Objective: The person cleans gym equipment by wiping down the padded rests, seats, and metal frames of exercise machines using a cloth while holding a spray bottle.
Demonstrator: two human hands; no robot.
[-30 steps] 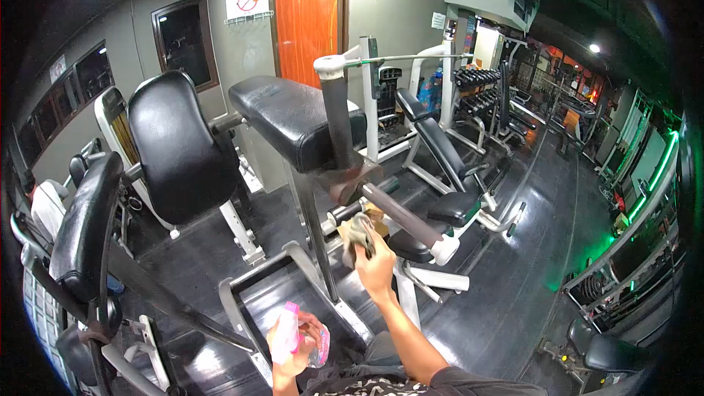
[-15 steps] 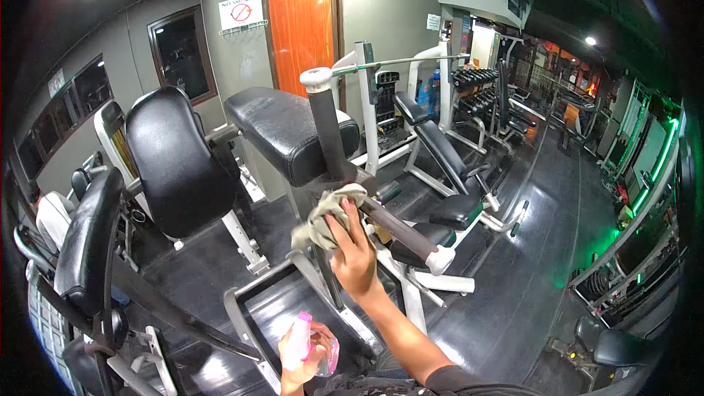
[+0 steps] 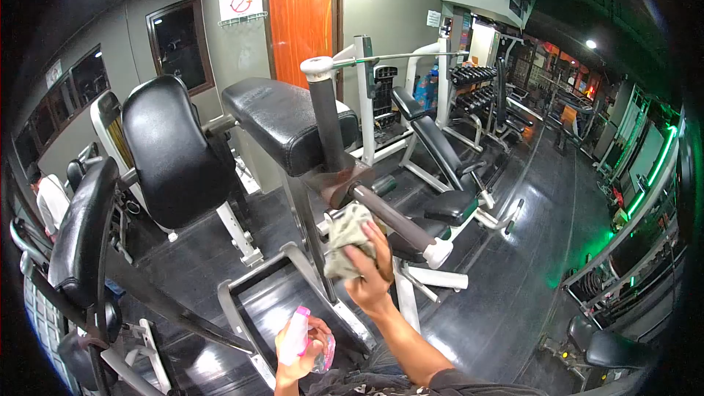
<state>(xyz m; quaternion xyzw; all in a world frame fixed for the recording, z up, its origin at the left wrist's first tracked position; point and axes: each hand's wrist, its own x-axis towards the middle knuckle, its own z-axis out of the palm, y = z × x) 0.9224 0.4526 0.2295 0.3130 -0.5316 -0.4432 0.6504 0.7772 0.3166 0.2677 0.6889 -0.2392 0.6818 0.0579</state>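
Observation:
My right hand (image 3: 370,271) is closed on a pale, crumpled cloth (image 3: 347,238), just below the dark padded handle (image 3: 396,226) of a gym machine. I cannot tell whether the cloth touches the machine. Above it stands an upright padded bar (image 3: 328,125) with a white end cap, beside a black cushion (image 3: 290,121). Low in the view, my left hand (image 3: 284,367) is wrapped round a clear spray bottle (image 3: 296,334) with a pink top. Fingers hide part of that bottle.
A black seat pad (image 3: 165,150) and another machine's pad (image 3: 84,224) stand at the left. Below my hands is a metal floor frame (image 3: 227,301). An incline bench (image 3: 436,147) and a dumbbell rack (image 3: 477,88) are behind. A person (image 3: 51,202) is at the far left.
My right hand has moved down with the cloth, away from the joint of the padded bars. My left hand still holds the spray bottle, and the view has shifted slightly.

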